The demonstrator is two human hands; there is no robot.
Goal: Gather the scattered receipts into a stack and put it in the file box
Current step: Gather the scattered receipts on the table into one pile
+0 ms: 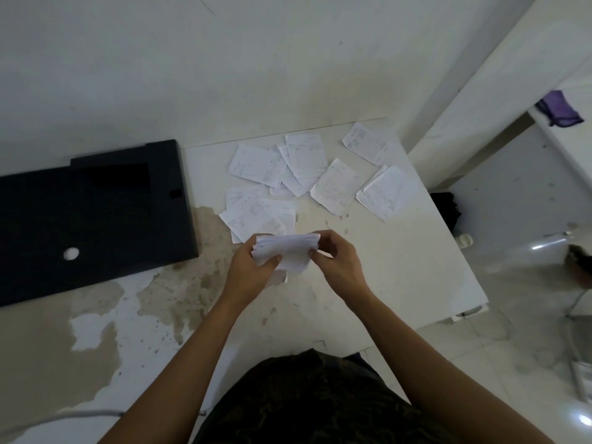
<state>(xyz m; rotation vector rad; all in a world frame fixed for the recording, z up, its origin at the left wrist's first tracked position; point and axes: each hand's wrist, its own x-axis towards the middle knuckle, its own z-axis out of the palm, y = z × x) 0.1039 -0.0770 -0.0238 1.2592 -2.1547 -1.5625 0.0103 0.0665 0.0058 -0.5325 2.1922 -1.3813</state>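
**Partway through the receipt roundup**

Dark patterned shirt closest to the lens, both forearms reaching out over the table. Gripping a small stack of receipts at both ends: left hand curled round the end nearer the black file box, right hand pinching the far end. Held just above the tabletop, right of the box.

Looks like squaring up the edges. Maybe a third done, at a guess. Plenty left to collect: loose receipts scattered right of the box, toward the wall, several overlapping. Box seemingly shut, so probably no filing yet.

White tabletop, badly peeled and stained beside the box. Pale wall behind, glossy floor tiles far right of the box, purple cloth way beyond that.
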